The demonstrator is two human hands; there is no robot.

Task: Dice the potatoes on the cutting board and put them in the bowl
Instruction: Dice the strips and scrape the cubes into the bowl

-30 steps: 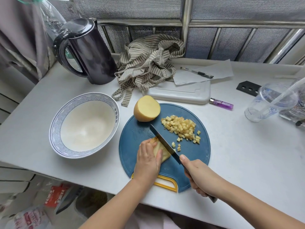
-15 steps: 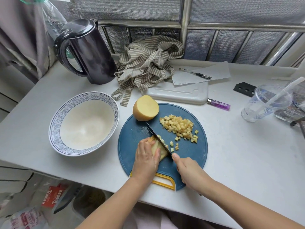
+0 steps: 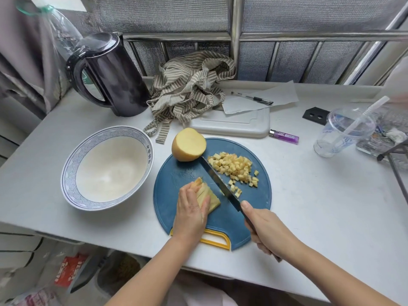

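Note:
A round blue cutting board (image 3: 176, 173) with a yellow handle lies at the table's front. My left hand (image 3: 192, 210) holds down a stack of potato slices (image 3: 209, 195), fingers curled over it. My right hand (image 3: 267, 230) grips the handle of a knife (image 3: 218, 184); the blade runs from the hand up to the half potato (image 3: 188, 144) at the board's far edge, just right of the slices. A heap of potato dice (image 3: 234, 166) lies right of the blade. The blue-rimmed bowl (image 3: 68, 173) stands to the left with no potato in it.
A dark kettle (image 3: 110, 74) stands at the back left, a striped cloth (image 3: 189, 85) behind the board. A white board (image 3: 231, 124) with paper and a pen (image 3: 251, 98), a purple lighter (image 3: 283, 136) and a plastic cup (image 3: 340, 133) with a straw lie to the right.
The knife has cut down into the slices, then moved up and right of them, its tip now by the half potato. A few more dice lie beside the blade.

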